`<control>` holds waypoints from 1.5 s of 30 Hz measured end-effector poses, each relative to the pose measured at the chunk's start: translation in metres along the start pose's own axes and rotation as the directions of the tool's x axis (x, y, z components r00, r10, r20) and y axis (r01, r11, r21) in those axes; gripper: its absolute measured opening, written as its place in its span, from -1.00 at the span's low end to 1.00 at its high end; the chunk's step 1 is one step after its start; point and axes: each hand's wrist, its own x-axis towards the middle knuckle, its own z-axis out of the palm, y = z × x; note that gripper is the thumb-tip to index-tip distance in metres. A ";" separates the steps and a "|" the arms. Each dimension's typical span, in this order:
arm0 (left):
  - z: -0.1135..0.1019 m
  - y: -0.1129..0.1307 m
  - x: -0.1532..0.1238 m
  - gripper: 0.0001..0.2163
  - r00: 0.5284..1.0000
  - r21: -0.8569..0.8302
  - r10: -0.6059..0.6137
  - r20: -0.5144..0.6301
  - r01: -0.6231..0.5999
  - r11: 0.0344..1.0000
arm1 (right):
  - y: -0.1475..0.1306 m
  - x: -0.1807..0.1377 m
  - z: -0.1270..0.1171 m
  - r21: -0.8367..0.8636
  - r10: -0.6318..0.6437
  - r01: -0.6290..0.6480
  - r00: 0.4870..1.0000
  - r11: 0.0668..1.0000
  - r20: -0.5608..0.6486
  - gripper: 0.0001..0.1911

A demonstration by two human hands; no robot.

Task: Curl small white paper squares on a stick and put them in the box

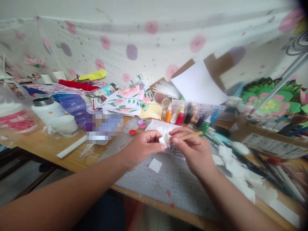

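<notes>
A: Head view first. Left hand (141, 148)?

B: Closed by thumb and forefinger on a small white paper piece (163, 140). Lifts it clear of the cutting mat (173, 183), above the mat's far edge.

A: Why lifted rather than laid flat?

B: Probably to keep both faces free, and to turn the loose edge toward the right hand (192, 150).

A: And the grip there?

B: Closed too, pen-fashion, on a thin wooden stick (190, 136). Pins it between thumb and forefinger, long end pointing off toward the right edge of the table (43, 144). Likely held that low for fine control at the tip. Meets the paper piece at the fingertips; cannot tell whether by the stick's tip or by the fingers alone.

A: Anything under the hands?

B: One white square (155, 165), flat near the middle of the mat and apart from both hands. Under the knuckles, at the mat's far edge, a white sheet (156, 126) with dark writing.

A: Further out?

B: A row of small colour bottles (180, 117) upright just beyond that sheet, seemingly kept within reach. Loose paper scraps (228, 160) along the mat's right edge. A paper cup (64, 125) toward the table's left edge, well apart from the hands.
</notes>
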 end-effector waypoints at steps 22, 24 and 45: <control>-0.012 0.000 0.001 -0.78 0.949 -0.116 -0.126 -0.289 0.096 0.989 | 0.011 0.004 -0.013 -0.425 -0.118 0.039 0.980 0.905 -0.159 -0.85; -0.012 0.000 0.000 -0.78 0.949 -0.134 -0.126 -0.290 0.090 0.987 | 0.024 0.005 -0.019 -0.566 -0.080 -0.005 0.989 0.824 -0.124 -0.80; -0.025 -0.008 -0.010 -0.85 0.973 -0.053 -0.230 -0.003 0.230 0.972 | 0.032 -0.020 -0.017 -0.691 -0.217 0.187 0.975 0.699 0.044 -0.84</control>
